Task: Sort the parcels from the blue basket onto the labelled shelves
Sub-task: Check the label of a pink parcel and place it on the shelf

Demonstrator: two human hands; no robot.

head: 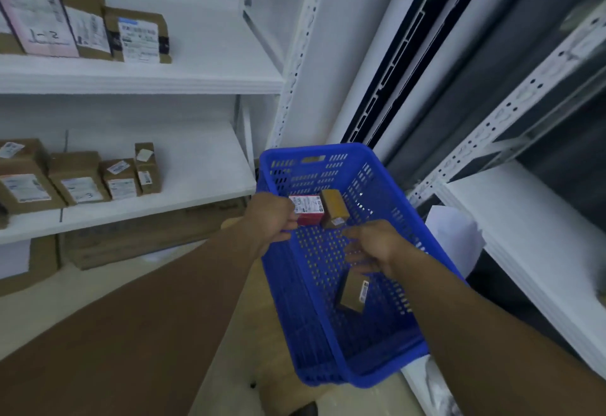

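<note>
Both forearms run in from the bottom edge toward a blue basket [328,301], which sits tilted in mid-frame between 2 white shelf units. Left hand [273,220] is curled tight over the basket's left rim, fingers wrapped on the plastic edge, gripping the basket itself. Right hand [372,246] is inside the basket over the perforated floor, fingers loosely spread and half-bent, holding nothing; index finger points toward the far end.

3 parcels lie in the basket. Red box [310,210] with a white label sits at the far end, just beside the left hand's knuckles. Small brown box [333,207] stands touching its right side. Another brown box [354,292] with a barcode sticker lies nearer the camera, just below the right hand; contact with the palm cannot be told.

Left shelving [196,79]: upper shelf carries a pink parcel [34,9] marked "1-2", with a tall brown carton behind it and a shorter labelled brown parcel [139,36] to the right. Middle shelf [183,192] holds a row of 4 labelled brown boxes [82,179], sizes dropping left to right; 1 label reads "3", rest too blurred. Flat cardboard [137,235] lies under that shelf on the floor.

Right side: another white shelf [531,219], perforated white upright [511,110], dark panels behind. White bag-like item [455,232] sits beside the basket's right wall.
</note>
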